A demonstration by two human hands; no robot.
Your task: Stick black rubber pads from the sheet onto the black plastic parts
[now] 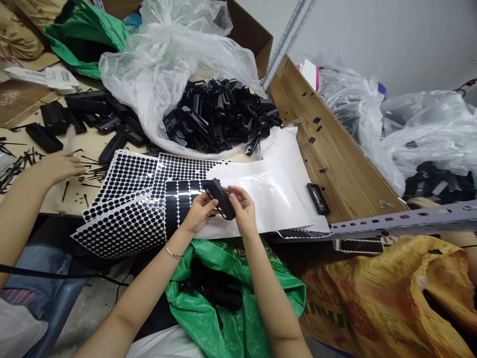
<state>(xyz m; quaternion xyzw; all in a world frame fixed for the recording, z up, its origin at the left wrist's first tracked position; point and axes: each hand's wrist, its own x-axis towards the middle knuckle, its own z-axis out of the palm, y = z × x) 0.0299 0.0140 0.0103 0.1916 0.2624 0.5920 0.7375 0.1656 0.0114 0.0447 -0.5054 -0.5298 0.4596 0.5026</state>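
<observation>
Between my two hands is a black plastic casing (220, 199), held tilted above the sticker sheets. My left hand (201, 211) grips its left side, thumb and fingers closed on the edge. On the other side my right hand (241, 208) has its fingers bent around the casing's right edge. Just beneath lies a sheet of long black stickers (179, 204), beside a blank white sheet (274, 186). Sheets of round black stickers (128, 219) fan out to the left. In my lap a green woven bag (261, 298) stands open with black parts inside.
A heap of black plastic parts (219, 114) spills from a clear plastic bag (149, 74) behind the sheets. A wooden board (324, 149) walls off the right. One black frame (318, 199) lies beside it. At left, a co-worker's hand (55, 166) is over loose black pieces.
</observation>
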